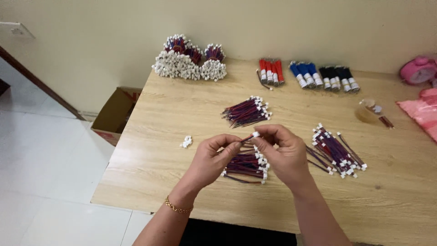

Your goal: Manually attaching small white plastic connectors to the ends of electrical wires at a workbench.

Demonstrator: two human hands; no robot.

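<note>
The left hand (214, 157) and the right hand (284, 152) meet above the light wooden table (154, 150), fingertips pinched together on one short red-and-blue wire lead with a small white plastic connector (251, 135). Under the hands lies a loose heap of the same leads (246, 166). To the right, a bigger scattered pile of leads (337, 152); to the left, a few loose white connectors (185, 142). Farther on rests a tidy bundle of leads (246, 111). By the wall stand large bunched bundles with white ends (189, 59), then red (271, 71), blue (306, 74) and black wire bundles (339, 77). A cardboard box (116, 114) sits on the floor at left.
</note>
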